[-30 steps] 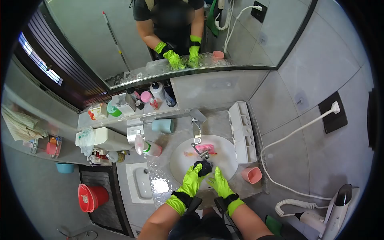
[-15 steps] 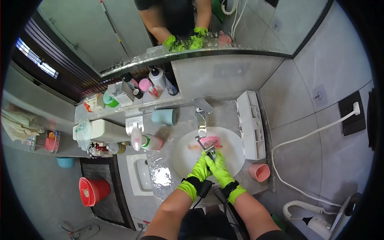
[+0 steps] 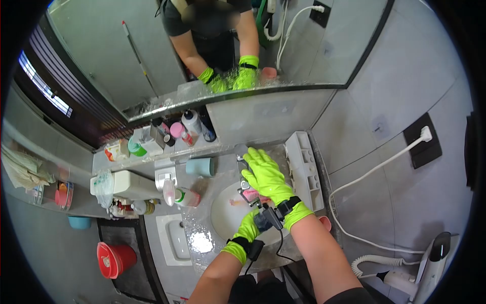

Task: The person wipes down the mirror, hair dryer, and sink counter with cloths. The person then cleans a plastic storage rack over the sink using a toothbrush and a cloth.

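My right hand (image 3: 267, 176), in a yellow-green rubber glove, reaches over the faucet (image 3: 242, 175) with its fingers stretched out near the lever. It covers part of the faucet. My left hand (image 3: 246, 228), gloved alike, is lower, over the front of the white sink (image 3: 221, 215). Its fingers are closed round a dark grey thing (image 3: 262, 222) whose kind I cannot make out. A jointed metal spout extension (image 3: 253, 201) hangs between both hands. Behind it in the basin lies a pink slotted thing (image 3: 249, 194), partly hidden by my right hand.
A blue cup (image 3: 200, 167) and a pump bottle (image 3: 186, 197) stand left of the sink. To the right are a white compartment rack (image 3: 306, 169) and a pink cup (image 3: 325, 223), partly hidden by my forearm. Bottles (image 3: 191, 123) line the ledge under the mirror (image 3: 298, 61).
My hands have parted. The right one has moved forward from the spout extension to the faucet lever; the left has drawn back towards me, holding the dark grey thing. The view has shifted slightly.
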### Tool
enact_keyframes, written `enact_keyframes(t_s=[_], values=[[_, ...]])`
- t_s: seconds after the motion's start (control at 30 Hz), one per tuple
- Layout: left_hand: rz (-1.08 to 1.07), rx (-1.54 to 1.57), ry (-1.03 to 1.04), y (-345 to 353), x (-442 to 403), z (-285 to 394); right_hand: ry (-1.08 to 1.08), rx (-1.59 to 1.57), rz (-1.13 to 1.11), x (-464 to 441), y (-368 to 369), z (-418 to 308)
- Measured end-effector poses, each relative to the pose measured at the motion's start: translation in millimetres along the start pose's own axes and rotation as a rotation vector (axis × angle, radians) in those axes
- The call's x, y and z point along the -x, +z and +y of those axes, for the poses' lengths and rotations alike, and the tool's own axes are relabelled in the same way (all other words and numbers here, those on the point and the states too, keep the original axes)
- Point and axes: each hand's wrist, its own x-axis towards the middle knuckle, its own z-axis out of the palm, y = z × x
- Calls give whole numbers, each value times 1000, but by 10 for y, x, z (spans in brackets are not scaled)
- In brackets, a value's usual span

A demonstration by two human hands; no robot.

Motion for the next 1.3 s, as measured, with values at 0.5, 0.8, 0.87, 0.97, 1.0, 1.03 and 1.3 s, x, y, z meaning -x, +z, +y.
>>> enact_keyframes(t_s=[0.5,0.8,0.87,0.97,1.0,1.03,1.3], values=[[-477,-568,532,399,1554,414,-169,-237,-347,950,-355,-908],[-700,-275,233,287,979,200,-188,-675,17,911,-239,-1020],[-683,-119,190,200,756,130,138,-692,54,951,-44,-995],[-321,153,190,566,997,-11,579,-839,140,1012,119,-949],[-438,219,171,419,773,-21,688,-979,192,1006,78,-965],[-554,287,152,386,710,-46,796,-1119,244,1022,46,-990],[-548,-550,422,625,1274,40,696,-1438,536,1182,-243,-808]])
